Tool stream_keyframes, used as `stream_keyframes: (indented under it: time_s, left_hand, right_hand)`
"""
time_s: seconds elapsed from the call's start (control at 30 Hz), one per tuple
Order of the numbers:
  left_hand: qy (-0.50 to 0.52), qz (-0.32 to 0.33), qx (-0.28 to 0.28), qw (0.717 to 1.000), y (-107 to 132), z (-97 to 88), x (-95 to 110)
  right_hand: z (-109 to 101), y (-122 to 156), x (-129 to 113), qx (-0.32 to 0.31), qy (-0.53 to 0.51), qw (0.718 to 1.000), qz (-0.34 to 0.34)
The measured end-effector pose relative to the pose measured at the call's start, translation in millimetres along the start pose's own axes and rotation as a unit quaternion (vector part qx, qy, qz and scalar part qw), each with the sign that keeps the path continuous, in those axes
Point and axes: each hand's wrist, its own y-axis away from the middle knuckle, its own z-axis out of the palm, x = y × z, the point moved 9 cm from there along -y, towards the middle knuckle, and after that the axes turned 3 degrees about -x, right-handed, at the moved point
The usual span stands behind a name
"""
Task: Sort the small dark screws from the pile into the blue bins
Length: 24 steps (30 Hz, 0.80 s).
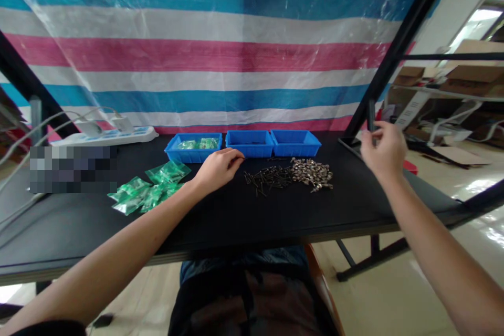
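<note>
My left hand is closed in a pinch just in front of the middle blue bin. Whatever its fingertips hold is too small to make out. Right beside it lies a pile of dark screws, touching a heap of shiny metal fittings. Raised at the table's right end, my right hand has its fingers curled together in front of a dark upright bar. Whether it grips the bar or some small thing is unclear. Green-printed plastic packets lie left of my left forearm.
A left blue bin contains similar packets; the right blue bin stands beside the middle one. A white power strip with plugged-in cables sits at the back left. Slanted black frame posts flank the striped sheet.
</note>
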Motion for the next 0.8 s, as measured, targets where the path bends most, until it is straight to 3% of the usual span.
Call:
stream_keyframes:
  time_s: [0.07, 0.1, 0.17, 0.2, 0.33, 0.43, 0.8]
  left_hand:
    - [0.005, 0.006, -0.012, 1.000, -1, 6.0, 2]
    - [0.008, 0.008, -0.017, 1.000, -1, 8.5, 2]
    - [0.013, 0.009, -0.024, 1.000, -1, 12.3, 2]
    - [0.017, 0.008, -0.028, 0.999, -1, 13.7, 2]
    - [0.036, -0.007, -0.038, 0.999, 0, 14.9, -2]
    - [0.054, -0.028, -0.040, 0.997, 1, 12.9, -5]
    - [0.068, -0.052, -0.061, 0.994, 0, 17.4, -11]
  right_hand:
    - [9, 0, 59, -0.046, 0.102, 0.990, 0.080]
    - [19, 2, 83, -0.098, 0.124, 0.980, 0.118]
    - [45, 13, 111, -0.234, 0.136, 0.951, 0.152]
    - [52, 17, 116, -0.265, 0.137, 0.941, 0.159]
    - [47, 22, 121, -0.244, 0.115, 0.941, 0.203]
    - [46, 32, 125, -0.272, 0.120, 0.923, 0.245]
    - [48, 34, 126, -0.288, 0.120, 0.920, 0.237]
